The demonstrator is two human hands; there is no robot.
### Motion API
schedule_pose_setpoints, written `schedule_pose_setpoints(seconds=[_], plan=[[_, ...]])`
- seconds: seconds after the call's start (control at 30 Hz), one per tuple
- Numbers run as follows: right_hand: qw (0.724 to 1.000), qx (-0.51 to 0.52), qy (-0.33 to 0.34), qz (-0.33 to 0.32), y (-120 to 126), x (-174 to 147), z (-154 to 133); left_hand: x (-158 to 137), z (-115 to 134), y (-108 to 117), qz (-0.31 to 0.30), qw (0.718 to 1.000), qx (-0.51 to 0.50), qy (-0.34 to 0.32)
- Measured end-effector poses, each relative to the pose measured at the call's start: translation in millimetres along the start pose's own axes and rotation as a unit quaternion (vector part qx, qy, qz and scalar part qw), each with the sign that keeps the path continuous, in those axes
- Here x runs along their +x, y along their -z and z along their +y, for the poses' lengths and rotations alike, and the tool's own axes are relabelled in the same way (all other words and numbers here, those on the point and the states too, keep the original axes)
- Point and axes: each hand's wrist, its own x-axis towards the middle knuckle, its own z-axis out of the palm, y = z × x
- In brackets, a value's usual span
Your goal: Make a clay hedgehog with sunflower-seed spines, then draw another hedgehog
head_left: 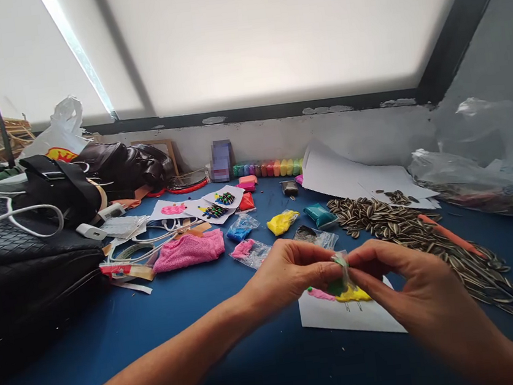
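Observation:
Both hands meet above a white sheet of paper (349, 321) near the front of the blue table. My left hand (288, 272) is closed, thumb and fingers pinching a small clear plastic bag (340, 263) with green clay inside. From the other side, my right hand (400, 275) pinches the same bag's edge. Under them, pink and yellow clay (356, 293) is pressed on the sheet beside drawn lines, partly hidden by the hands. Just behind lie a bag of pink clay (249, 252), a bag of black clay (314, 235), yellow clay (282, 221) and a teal clay packet (319, 214).
Striped sunflower seeds (380, 218) spread at right, with an orange-handled tool (449, 235) lying across them. White papers (351, 172) and a plastic bag (490, 172) stand behind. At left are a pink cloth (189, 249), cables, decorated cards (214, 206) and a black bag (36, 292).

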Motion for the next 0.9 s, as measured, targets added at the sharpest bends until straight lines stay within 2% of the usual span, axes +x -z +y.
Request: schedule_pose_setpoints(seconds=[0.13, 0.37, 0.5, 0.7, 0.8, 0.9], plan=[[0.999, -0.025, 0.046, -0.003, 0, -1, -3, 1, -3, 1, -0.015, 1.0, -0.008, -0.014], [0.999, 0.015, 0.024, 0.028, -3, -4, -6, 0, -2, 0, 0.001, 0.999, -0.022, -0.03], [0.994, 0.098, -0.017, 0.055, -1, -1, -3, 0, 2, -2, 0.017, 0.999, -0.01, -0.028], [0.951, 0.291, -0.094, 0.041, 10, 9, 4, 3, 5, 1, 0.035, 0.999, -0.015, -0.037], [0.931, 0.34, -0.13, 0.014, 11, 11, 6, 7, 5, 9, 0.045, 0.997, -0.003, -0.057], [0.914, 0.369, -0.166, -0.014, 11, 10, 7, 12, 4, 18, 0.081, 0.994, 0.016, -0.067]])
